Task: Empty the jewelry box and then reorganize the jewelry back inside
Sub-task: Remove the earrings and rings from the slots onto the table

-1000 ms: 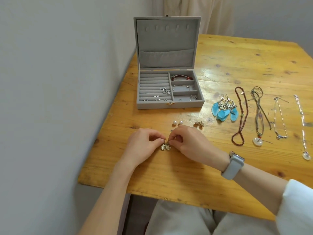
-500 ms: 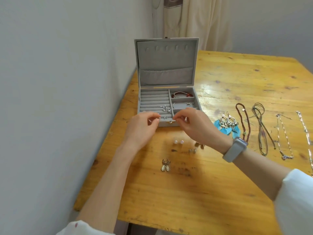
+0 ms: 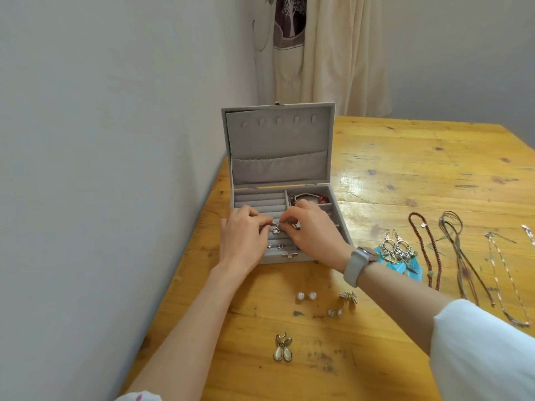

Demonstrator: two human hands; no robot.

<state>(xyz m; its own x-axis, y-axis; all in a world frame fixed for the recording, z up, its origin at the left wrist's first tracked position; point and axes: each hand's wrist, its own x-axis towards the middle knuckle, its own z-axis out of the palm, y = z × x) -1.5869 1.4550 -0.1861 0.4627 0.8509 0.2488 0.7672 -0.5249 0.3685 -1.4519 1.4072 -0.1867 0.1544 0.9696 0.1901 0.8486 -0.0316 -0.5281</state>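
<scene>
Wooden table (image 3: 405,175) — both hands' fingers (image 3: 254,224) pinching silver earrings (image 3: 275,229); jewelry box (image 3: 278,146) open

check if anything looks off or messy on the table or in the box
Nothing looks damaged or spilled. The jewelry box stands open and square, with both hands, left hand and right hand, in its ring rolls. The table is scuffed, with dark marks near the drop earrings.

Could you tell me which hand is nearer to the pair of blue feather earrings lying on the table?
The right hand: it works in the grey jewelry box, on the side facing the blue feather earrings; the left hand lies beyond it.
</scene>
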